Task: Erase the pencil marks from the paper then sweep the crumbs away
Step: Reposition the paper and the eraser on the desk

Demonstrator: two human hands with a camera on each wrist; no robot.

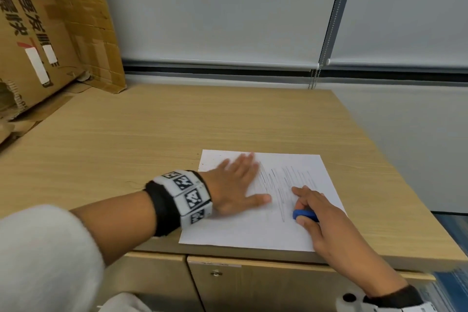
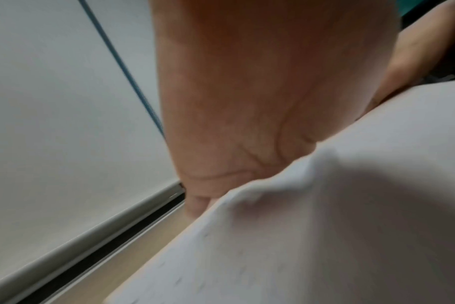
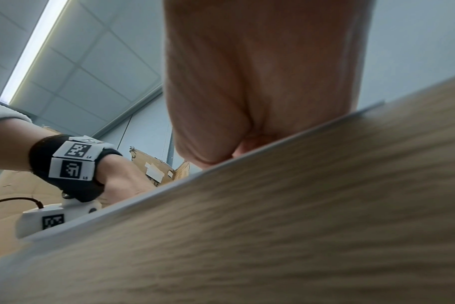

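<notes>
Paper (image 1: pixel 240 225) lies flat near the front right edge of the wooden cabinet top (image 1: pixel 126 134), its near edge almost at the cabinet's front lip. Pencil marks (image 1: pixel 281 185), long slanted strokes, cover the middle and far right part of the sheet. Left hand (image 1: pixel 235 185) flat on the left half of the sheet, fingers straight and spread, palm down, pinning it. Right hand (image 1: pixel 316 215) on the right half, fingers curled, pinching a blue eraser (image 1: pixel 305 215) between thumb and fingers; eraser tip touches the paper just at the near end of the strokes. The two hands are close but not touching. Small dark specks near the sheet's far left corner, too blurred to identify. Flattened cardboard boxes (image 1: pixel 50 33) lean against the wall at far left. Wrist views mostly show blurred palm, paper and wood.
</notes>
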